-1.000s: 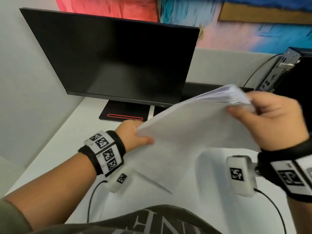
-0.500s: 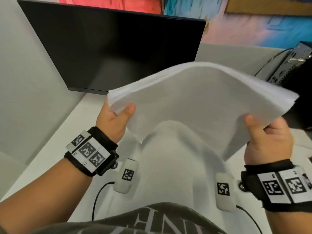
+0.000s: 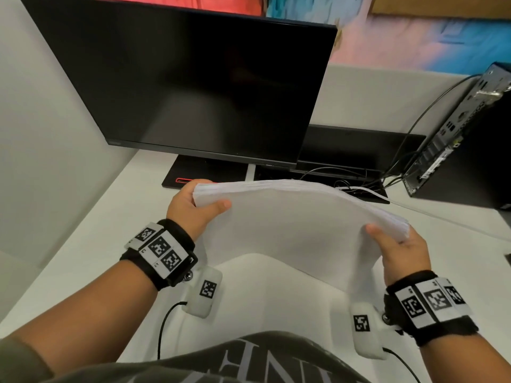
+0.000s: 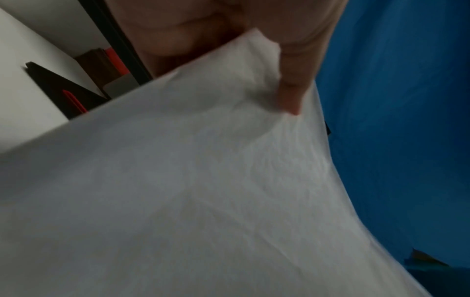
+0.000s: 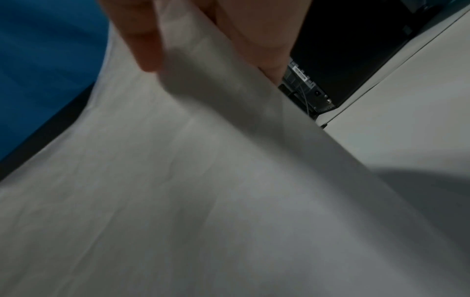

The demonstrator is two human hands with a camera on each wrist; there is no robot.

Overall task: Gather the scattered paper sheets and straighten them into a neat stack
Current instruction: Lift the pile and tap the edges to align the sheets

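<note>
Thick bowed stack of white paper sheets held in the air above the white counter, spanning between both hands. Left hand pinches its left end, thumb on top, fingers underneath; right hand pinches the right end the same way, thumb over the near face. Beyond the left hand stands a black flat monitor; a black computer tower stands beyond the right hand.

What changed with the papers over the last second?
The paper stack went from tilted up at the right to roughly level, arched between both hands, lower over the desk. The right hand shifted its grip to the right end. The left hand still pinches the left end.
</note>
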